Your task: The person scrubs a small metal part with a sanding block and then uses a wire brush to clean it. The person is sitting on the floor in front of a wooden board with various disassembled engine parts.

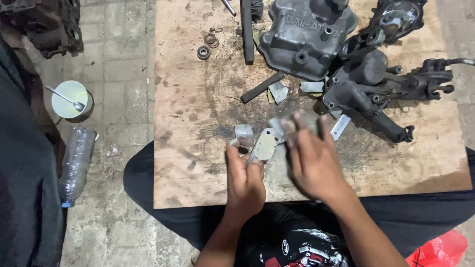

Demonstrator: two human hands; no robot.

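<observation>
Nearest you, your left hand (245, 173) pinches a small pale plate (265, 145) between thumb and fingers, tilted up off the tabletop (198, 163), likely so its face stays open to the other hand. The grip is closed on the plate's lower edge; a grey metal scrap (244, 131) sits just beside your thumb, maybe touching it.

Your right hand (314, 160) lies just right of the plate, fingers spread and blurred with motion, fingertips (297, 121) over another grey piece. Whether that grip has closed on anything, you cannot tell.

The board rests across your lap, which keeps the work close and flat.

Farther out, loose bits lie scattered: a silver strip (340, 126), a dark bar (262, 87), a bent tab (278, 92). Beyond these sits the bulk: a grey engine cover (304, 37) and a black housing (368, 91) at the right, parked clear of the working patch. A bearing (203, 52) and ring (212, 39) lie near the far left edge.

Off the board, on the paving: a cup (69, 99) with a spoon (64, 96), and a clear bottle (76, 163) lying on its side.
</observation>
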